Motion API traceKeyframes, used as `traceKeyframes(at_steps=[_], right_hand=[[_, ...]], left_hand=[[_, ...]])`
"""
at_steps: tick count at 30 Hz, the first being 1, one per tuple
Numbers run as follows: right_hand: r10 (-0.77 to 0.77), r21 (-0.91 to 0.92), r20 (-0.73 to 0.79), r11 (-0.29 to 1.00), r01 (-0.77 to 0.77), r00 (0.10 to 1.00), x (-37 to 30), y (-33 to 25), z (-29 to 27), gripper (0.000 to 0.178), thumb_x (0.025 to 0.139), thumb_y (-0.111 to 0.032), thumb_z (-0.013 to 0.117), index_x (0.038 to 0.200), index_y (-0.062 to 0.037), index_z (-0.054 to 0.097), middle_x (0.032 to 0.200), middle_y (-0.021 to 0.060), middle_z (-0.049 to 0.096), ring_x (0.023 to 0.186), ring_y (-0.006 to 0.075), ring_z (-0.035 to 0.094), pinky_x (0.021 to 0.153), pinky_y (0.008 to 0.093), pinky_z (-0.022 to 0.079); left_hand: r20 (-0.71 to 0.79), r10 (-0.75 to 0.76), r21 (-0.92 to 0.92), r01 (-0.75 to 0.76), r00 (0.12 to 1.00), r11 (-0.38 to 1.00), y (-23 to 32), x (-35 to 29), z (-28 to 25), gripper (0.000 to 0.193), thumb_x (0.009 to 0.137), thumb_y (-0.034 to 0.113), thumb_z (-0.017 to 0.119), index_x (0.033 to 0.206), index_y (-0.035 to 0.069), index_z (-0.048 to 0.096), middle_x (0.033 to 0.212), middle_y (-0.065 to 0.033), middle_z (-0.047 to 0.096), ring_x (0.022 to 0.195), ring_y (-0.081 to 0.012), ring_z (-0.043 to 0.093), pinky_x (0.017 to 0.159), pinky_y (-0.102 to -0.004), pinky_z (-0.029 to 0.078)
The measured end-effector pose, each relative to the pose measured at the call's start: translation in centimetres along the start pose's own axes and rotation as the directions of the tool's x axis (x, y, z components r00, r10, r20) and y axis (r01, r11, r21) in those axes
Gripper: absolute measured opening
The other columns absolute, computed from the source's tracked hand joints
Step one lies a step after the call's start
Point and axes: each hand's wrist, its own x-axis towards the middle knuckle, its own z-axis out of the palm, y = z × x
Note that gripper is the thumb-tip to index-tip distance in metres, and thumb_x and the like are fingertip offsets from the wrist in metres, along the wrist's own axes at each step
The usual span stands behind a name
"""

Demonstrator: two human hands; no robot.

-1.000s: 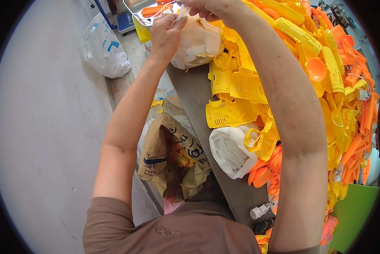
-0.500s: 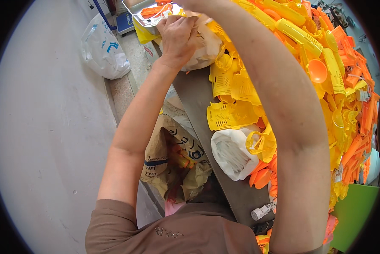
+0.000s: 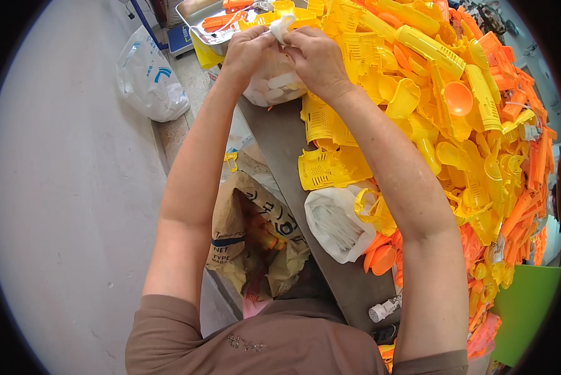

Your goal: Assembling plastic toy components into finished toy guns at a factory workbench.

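At the far end of the bench, a translucent plastic bag [image 3: 271,86] filled with pale flat pieces rests beside the yellow parts. Its gathered white neck sticks up between my hands. My left hand [image 3: 245,55] is closed, pinching the neck from the left. From the other side my right hand [image 3: 321,61] grips it between thumb and fingers. Just beyond them lies a metal tray [image 3: 196,19] with orange and yellow parts in it.
A large heap of yellow and orange plastic parts [image 3: 412,94] covers the right side. On the bench [image 3: 287,144] stands an open white bag of thin clear sticks [image 3: 337,225]. Below are a brown paper sack [image 3: 227,240] and, farther left, a white plastic bag [image 3: 152,78].
My right arm has swung down and right, bringing the right hand back beside the left. The bag's opening is now bunched into a narrow white neck held by both hands.
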Motion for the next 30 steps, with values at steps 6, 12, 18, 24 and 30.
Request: traceKeyframes(at_steps=[6,12,18,24,30], right_hand=[[-0.383,-0.432,0.143,0.805,0.405,0.913,-0.4,1.0,-0.4,0.024,0.079,-0.013,0.055,0.101,-0.0088,0.062,0.099,0.0039,0.062,0.097,0.0210,0.057,0.078,0.0381,0.042],[-0.146,-0.590,0.348,0.733,0.338,0.926,-0.5,-0.7,-1.2,0.026,0.077,-0.011,0.059,0.103,-0.0127,0.061,0.106,0.0031,0.057,0.098,0.0208,0.053,0.074,0.0384,0.039],[-0.084,-0.669,0.460,0.622,0.407,0.884,0.5,-0.8,-0.6,0.023,0.081,-0.018,0.057,0.103,-0.0144,0.060,0.103,0.0026,0.057,0.096,0.0197,0.053,0.074,0.0393,0.039],[-0.110,-0.638,0.520,0.609,0.471,0.847,-0.1,-1.0,-0.2,0.027,0.079,-0.017,0.058,0.107,-0.0141,0.060,0.102,0.0016,0.058,0.096,0.0179,0.054,0.077,0.0385,0.038],[-0.160,-0.010,0.183,0.986,0.164,0.970,0.7,0.9,-1.8,0.029,0.075,-0.014,0.063,0.103,-0.0044,0.060,0.091,0.0084,0.064,0.085,0.0263,0.061,0.075,0.0368,0.046]], left_hand=[[0.010,0.028,-0.065,-0.027,1.000,0.997,-0.5,0.3,-1.2,0.029,0.086,0.015,0.051,0.104,-0.004,0.062,0.091,-0.0065,0.065,0.077,-0.0118,0.058,0.070,-0.0221,0.045],[0.111,-0.076,-0.032,0.080,0.991,0.996,0.6,0.1,-1.6,0.029,0.084,0.011,0.049,0.105,-0.003,0.062,0.088,-0.0103,0.065,0.076,-0.0147,0.060,0.070,-0.0237,0.048],[0.089,-0.119,-0.094,0.127,0.989,0.987,0.9,0.2,-1.6,0.025,0.080,0.006,0.054,0.101,-0.005,0.064,0.083,-0.0087,0.066,0.075,-0.0155,0.061,0.073,-0.0242,0.049],[-0.053,-0.039,0.243,0.051,0.998,0.969,1.1,0.6,-0.7,0.018,0.077,0.011,0.066,0.092,0.001,0.068,0.082,-0.0047,0.065,0.074,-0.0094,0.060,0.068,-0.0221,0.048],[-0.050,-0.035,0.247,0.046,0.998,0.968,1.4,0.5,-1.1,0.018,0.076,0.009,0.065,0.090,-0.001,0.067,0.074,-0.0057,0.065,0.067,-0.0106,0.060,0.063,-0.0232,0.050]])
